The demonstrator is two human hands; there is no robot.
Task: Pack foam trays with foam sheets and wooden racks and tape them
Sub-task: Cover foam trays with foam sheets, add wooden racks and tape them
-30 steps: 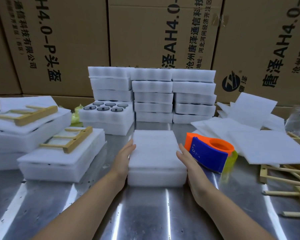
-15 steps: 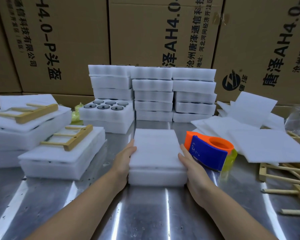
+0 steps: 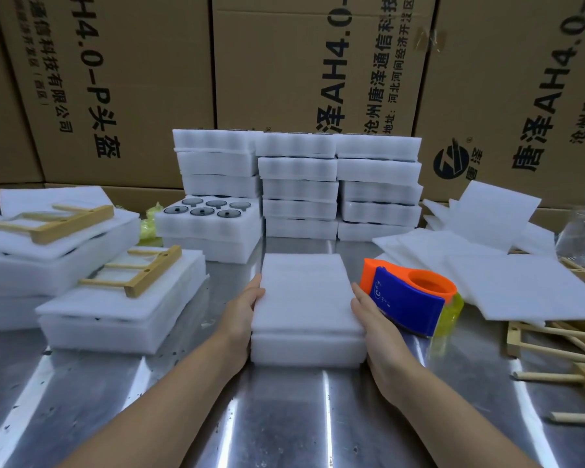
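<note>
1. The left grip [image 3: 241, 312] stands on edge, palm facing the right grip, fingers straight and together, pointing away from the body.
2. The right grip [image 3: 368, 319] mirrors it, palm inward, fingers straight.
3. The bare left forearm [image 3: 169, 393] and right forearm [image 3: 433, 403] run back from the grips, spreading apart.

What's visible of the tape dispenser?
The tape dispenser is plastic-looking, orange body with a blue side cover and a round orange hub; a yellowish clear tape roll shows at its right end. It rests on the metal table, right of the foam tray, beside the right hand; contact with the hand is unclear.
</note>
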